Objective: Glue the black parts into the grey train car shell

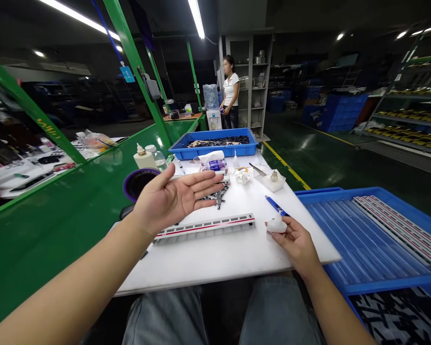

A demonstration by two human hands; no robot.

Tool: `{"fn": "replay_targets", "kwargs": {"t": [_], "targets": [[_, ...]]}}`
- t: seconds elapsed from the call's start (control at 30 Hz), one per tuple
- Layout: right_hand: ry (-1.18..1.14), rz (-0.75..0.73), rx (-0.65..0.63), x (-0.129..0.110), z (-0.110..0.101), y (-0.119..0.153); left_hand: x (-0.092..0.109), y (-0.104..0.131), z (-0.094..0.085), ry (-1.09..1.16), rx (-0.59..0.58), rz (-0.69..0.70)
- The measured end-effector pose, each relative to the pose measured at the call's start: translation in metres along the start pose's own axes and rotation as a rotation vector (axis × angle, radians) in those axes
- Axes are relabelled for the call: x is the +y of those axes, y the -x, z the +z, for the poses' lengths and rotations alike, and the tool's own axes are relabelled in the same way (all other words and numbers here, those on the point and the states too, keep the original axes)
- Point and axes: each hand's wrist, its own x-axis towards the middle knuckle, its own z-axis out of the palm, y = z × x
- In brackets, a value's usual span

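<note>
My left hand (175, 196) is raised over the table with its palm turned up and its fingers stretched out, holding nothing. Below it on the white tabletop lies a long white model train car body (208, 226) with a red stripe and a row of dark windows. My right hand (297, 242) grips a small white squeeze bottle (276, 225) by its side, near the table's right edge. Just beyond that bottle is a blue utility knife (276, 205). Dark flat parts (219, 197) lie behind my left fingers, partly hidden by them.
A blue bin (175, 152) of dark parts stands at the table's far end. Tweezers (257, 169) rest by a small white tray (278, 186). To the right, a blue crate (371, 192) holds striped train parts. A green partition (75, 201) borders the left. A person (231, 91) stands beyond.
</note>
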Motion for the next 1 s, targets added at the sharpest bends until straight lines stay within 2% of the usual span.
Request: {"fn": "replay_targets", "kwargs": {"t": [0.1, 0.27, 0.47, 0.57, 0.7, 0.73, 0.8, 0.87, 0.97, 1.0], "targets": [[0.015, -0.002, 0.0, 0.0, -0.001, 0.0, -0.011, 0.003, -0.011, -0.027, 0.026, -0.007], [0.061, 0.014, -0.015, 0.003, -0.004, 0.001, -0.024, 0.018, -0.026, -0.132, 0.186, -0.075], [0.083, 0.031, 0.002, 0.01, -0.009, 0.004, -0.034, 0.021, -0.036, -0.128, 0.227, -0.089], [0.086, 0.038, 0.01, 0.012, -0.01, 0.004, -0.038, 0.025, -0.037, -0.263, 0.186, -0.057], [0.068, 0.037, 0.013, 0.007, -0.006, 0.003, -0.039, 0.048, -0.03, -0.565, -0.033, -0.152], [0.059, 0.032, 0.005, 0.005, -0.004, 0.003, -0.039, 0.056, -0.029, -0.636, -0.055, -0.188], [0.045, 0.021, -0.016, 0.001, -0.002, 0.002, -0.038, 0.069, -0.03, -0.748, -0.045, -0.249], [0.035, 0.01, -0.028, -0.003, 0.0, 0.001, -0.038, 0.075, -0.033, -0.816, -0.025, -0.251], [0.041, 0.01, -0.038, -0.007, 0.001, 0.001, -0.042, 0.076, -0.035, -0.861, -0.004, -0.164], [0.045, 0.015, -0.039, -0.007, 0.002, 0.0, -0.045, 0.077, -0.034, -0.89, 0.034, -0.107]]}}
